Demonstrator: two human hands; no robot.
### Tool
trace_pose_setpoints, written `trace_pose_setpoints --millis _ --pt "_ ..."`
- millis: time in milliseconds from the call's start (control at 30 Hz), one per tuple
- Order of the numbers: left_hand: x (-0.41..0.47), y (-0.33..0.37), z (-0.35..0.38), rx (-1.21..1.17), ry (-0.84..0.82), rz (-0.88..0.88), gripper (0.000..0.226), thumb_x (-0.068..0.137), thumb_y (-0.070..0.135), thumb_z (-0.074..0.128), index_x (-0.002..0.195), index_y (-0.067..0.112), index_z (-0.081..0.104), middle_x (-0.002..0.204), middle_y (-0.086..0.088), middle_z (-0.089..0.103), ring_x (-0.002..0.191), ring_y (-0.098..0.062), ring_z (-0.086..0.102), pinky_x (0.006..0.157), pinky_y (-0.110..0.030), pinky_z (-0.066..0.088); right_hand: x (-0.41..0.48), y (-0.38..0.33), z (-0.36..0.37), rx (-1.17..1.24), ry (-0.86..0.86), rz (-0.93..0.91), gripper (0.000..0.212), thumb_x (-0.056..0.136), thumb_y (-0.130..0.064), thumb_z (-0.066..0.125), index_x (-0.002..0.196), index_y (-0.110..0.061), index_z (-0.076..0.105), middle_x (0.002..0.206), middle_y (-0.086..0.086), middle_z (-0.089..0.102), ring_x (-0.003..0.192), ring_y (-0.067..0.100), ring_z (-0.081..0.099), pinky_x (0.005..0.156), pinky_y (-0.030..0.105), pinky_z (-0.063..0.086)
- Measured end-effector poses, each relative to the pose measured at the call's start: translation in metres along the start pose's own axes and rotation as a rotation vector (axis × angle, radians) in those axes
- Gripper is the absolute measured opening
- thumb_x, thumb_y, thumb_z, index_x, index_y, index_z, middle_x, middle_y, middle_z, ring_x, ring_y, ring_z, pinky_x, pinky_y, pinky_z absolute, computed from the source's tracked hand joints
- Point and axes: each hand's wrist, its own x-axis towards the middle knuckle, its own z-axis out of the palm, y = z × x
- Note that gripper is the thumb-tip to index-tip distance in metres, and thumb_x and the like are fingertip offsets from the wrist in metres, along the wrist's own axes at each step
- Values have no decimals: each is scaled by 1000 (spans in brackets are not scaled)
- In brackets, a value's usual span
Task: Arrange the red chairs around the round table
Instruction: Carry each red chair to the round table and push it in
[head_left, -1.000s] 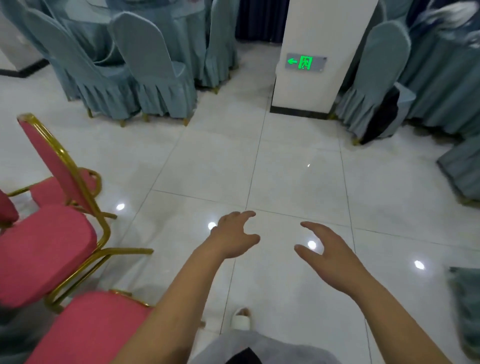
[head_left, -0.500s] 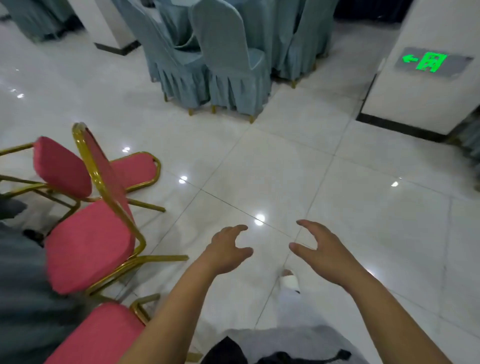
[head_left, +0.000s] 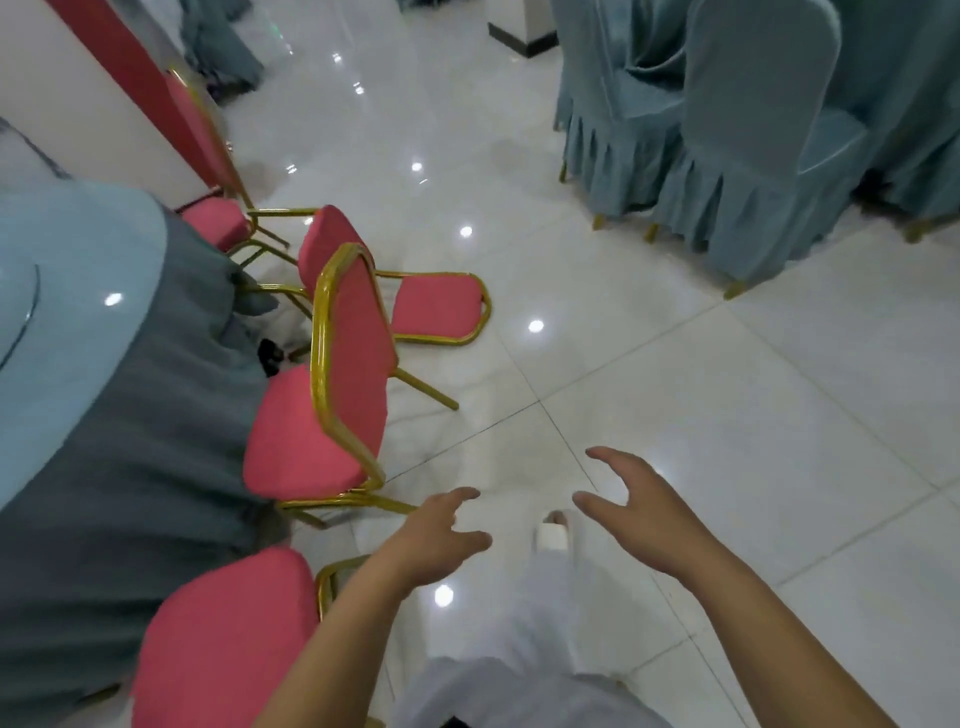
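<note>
Hands were empty in the head view: the left hand (head_left: 436, 540) and right hand (head_left: 636, 512) hovered over the floor (head_left: 675, 395) with fingers spread and loosely curled, touching nothing. Four red chairs showed. Chair one (head_left: 322, 395) stood just beyond the left fingers, upright, its seat toward the table (head_left: 78, 312) and its back toward the hands. Chair two (head_left: 436, 306) lay tipped over past it, back flat on the floor, long axis running from the table outward. Chair three (head_left: 208, 156) stood farther off, by the wall. Chair four (head_left: 223, 644) sat under the left forearm, beside the table's cloth. Two covered chairs (head_left: 727, 156) stood well beyond the right fingers.
</note>
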Motion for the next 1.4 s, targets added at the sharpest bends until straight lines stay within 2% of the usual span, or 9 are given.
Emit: trace_pose_setpoints --millis 133,300,600,800,933,1100,1233,1300,1400 --pt "85 40 -24 -100 13 -4 65 87 42 67 145 42 38 156 3 32 133 -23 44 108 -37 40 84 -12 -46 -72 -1 -22 61 89 -48 63 145 -40 40 154 -14 34 139 11 36 111 34 34" --pt "201 123 -70 -137 -88 79 65 87 47 65 145 47 36 158 6 28 138 -20 37 96 -29 35 178 -41 -122 -186 31 57 61 90 -49 62 145 -40 39 155 -13 33 140 14 36 115 43 33" --pt "360 260 -197 -233 -61 220 58 86 46 66 139 50 43 151 6 34 129 -15 39 98 -31 35 331 -84 -221 -105 123 47 57 88 -55 62 139 -50 39 151 -20 35 136 8 38 105 31 36" --pt "452 272 -230 -329 -85 54 57 85 44 68 137 48 46 149 6 38 119 -11 39 97 -33 40 478 -101 -264 -62 33 38 55 87 -55 65 136 -50 42 150 -18 36 116 3 43 92 26 38" --pt "502 287 -272 -351 -39 -152 58 85 44 68 139 45 46 149 3 39 119 -15 44 102 -35 44 587 -134 -300 -80 -59 -9 56 90 -50 63 141 -43 42 153 -13 35 135 14 40 103 32 38" --pt "548 310 -342 -480 207 -230 56 88 43 67 140 43 45 151 1 37 119 -12 40 101 -34 43 706 -199 -328 -142 -208 -123 54 90 -49 63 140 -40 44 151 -13 40 133 9 41 103 26 35" --pt "570 314 -387 -550 329 -319 62 89 40 67 145 39 41 151 2 37 123 -20 49 101 -38 47 797 -261 -324 -299 -354 -190 55 91 -46 63 142 -35 44 152 -6 39 134 18 43 108 34 37" --pt "581 305 -406 -637 345 -336 59 89 40 66 144 42 42 153 2 35 126 -17 45 100 -34 45 832 -291 -315 -335 -415 -251 56 90 -47 64 141 -37 45 151 -7 40 135 16 42 107 32 36" --pt "610 282 -431 -736 348 -380 53 90 38 65 138 43 46 153 2 37 112 -9 47 89 -25 43 879 -322 -299 -395 -505 -309 55 89 -46 66 140 -40 45 151 -10 40 136 12 39 105 28 33"
